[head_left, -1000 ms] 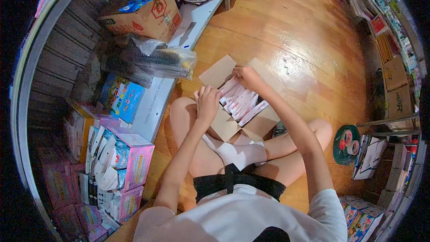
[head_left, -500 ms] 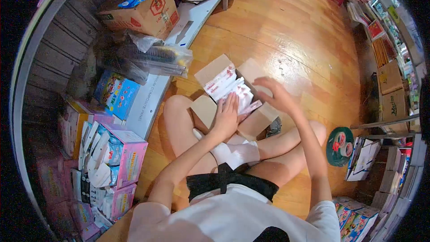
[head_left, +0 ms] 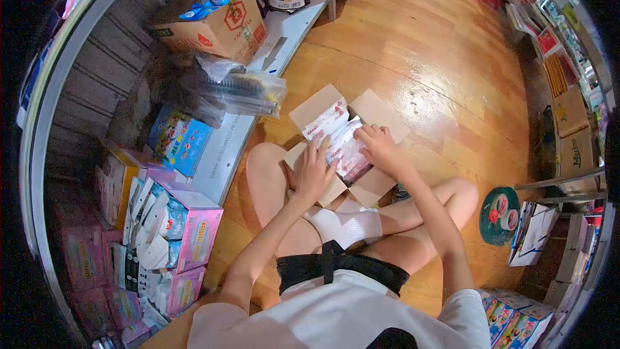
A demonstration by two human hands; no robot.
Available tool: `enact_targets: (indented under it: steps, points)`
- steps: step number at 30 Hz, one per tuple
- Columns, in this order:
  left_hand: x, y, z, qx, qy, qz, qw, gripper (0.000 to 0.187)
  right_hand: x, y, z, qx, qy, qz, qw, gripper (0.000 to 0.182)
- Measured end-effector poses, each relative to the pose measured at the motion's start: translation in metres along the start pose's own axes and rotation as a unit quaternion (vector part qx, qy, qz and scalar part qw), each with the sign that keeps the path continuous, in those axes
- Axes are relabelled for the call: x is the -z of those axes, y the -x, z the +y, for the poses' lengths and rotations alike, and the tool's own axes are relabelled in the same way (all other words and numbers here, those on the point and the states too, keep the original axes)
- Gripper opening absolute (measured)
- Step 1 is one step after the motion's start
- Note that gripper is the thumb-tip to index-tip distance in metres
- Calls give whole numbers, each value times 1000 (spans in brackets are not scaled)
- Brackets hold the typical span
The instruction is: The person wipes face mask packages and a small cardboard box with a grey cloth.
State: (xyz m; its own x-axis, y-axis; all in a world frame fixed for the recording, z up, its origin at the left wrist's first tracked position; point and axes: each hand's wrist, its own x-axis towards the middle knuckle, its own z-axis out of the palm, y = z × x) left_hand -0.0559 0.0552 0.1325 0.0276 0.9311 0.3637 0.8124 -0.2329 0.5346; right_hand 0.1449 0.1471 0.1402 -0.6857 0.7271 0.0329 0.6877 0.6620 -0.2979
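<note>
White printed packets (head_left: pixel 349 147) are flanked inside the open carton (head_left: pixel 382 115), frame centre, long axes slanting lower left to upper right, by the left hand (head_left: pixel 314 173), fingers apart, and right hand (head_left: pixel 382 148), fingers bent, grip unclear, both touching-close.

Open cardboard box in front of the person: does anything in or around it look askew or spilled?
Slightly askew: the packets at the upper left lean toward a flap, apart from those near the hands, so the packing looks uneven. I see nothing spilled on the floor beside it.
</note>
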Motion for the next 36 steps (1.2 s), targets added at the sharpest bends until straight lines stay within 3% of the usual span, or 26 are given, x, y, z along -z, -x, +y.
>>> enact_targets:
  steps: [2, 5, 8, 13, 17, 20, 23, 25, 29, 32, 35, 36]
  points:
    - [-8, 0, -20, -35, -19, -33, 999, 45, -4, 3, -6, 31, 20, 119, 992, 59]
    - [-13, -7, -20, -37, -25, -36, 998, 30, 11, -1, -11, 59, 29, 144, 987, 65]
    - [-8, -13, -17, -8, -27, -35, 999, 23, 6, -5, -7, 45, -75, 85, 993, 65]
    - [-19, -9, -29, 36, -29, 5, 999, 17, 2, -13, 5, 12, -50, -5, 999, 60]
    - [-17, -13, -27, 70, -40, -27, 996, 15, 0, -13, 9, 3, -92, -39, 995, 62]
    - [-11, -16, -25, 88, -16, -52, 995, 17, 3, 5, 9, 19, -151, 88, 984, 66]
    - [-8, -11, -29, 94, 39, -21, 995, 28, 33, 33, 0, -38, -143, 212, 966, 66]
    - [5, -13, -10, 100, 67, 25, 992, 36, 32, 58, 7, -108, -122, 293, 942, 61]
    - [8, -17, 26, -74, 11, -56, 996, 59, 6, 106, 18, -277, -206, 388, 855, 50]
    - [-16, -12, 38, -139, -46, -173, 974, 70, -20, 122, 2, -322, -403, 394, 761, 49]
    - [-53, -14, 14, -113, -129, -198, 965, 72, -37, 131, -16, -297, -511, 361, 721, 53]
    - [-55, -17, 8, -111, -123, -174, 971, 73, -35, 131, -23, -310, -539, 328, 711, 61]
